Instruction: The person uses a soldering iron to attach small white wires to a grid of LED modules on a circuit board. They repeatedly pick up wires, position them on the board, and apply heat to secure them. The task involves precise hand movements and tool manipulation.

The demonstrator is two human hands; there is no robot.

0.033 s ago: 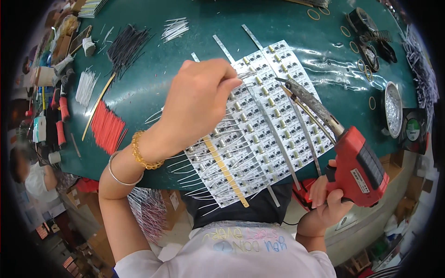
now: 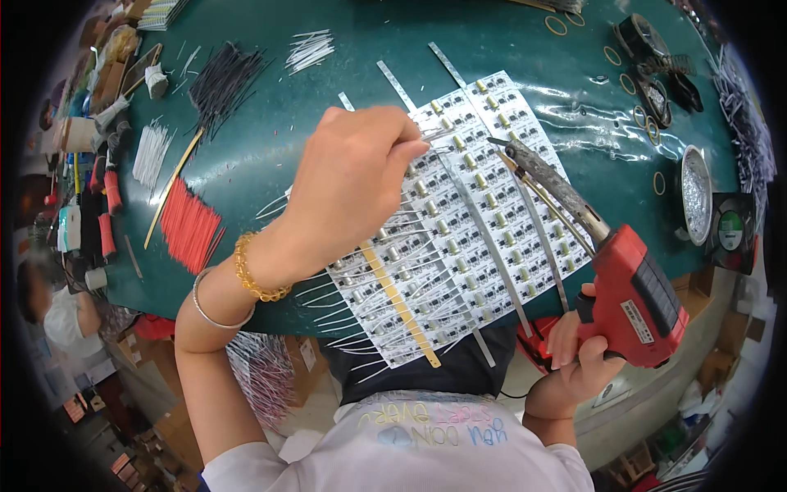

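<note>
My left hand is over the upper left of a white circuit-board panel, thumb and forefinger pinched on a thin pale wire; the fingers hide part of it. My right hand grips a red soldering gun by its handle. Its dark tip points up and left, just above the panel and right of my pinched fingers. Rows of small black and yellowish parts cover the panel. White wires stick out along its left side, and a yellow strip and grey metal strips lie across it.
Left on the green table lie black wires, red wires, white wires and a thin wooden stick. At right are a metal bowl, a coiled-spring iron stand and several rubber bands.
</note>
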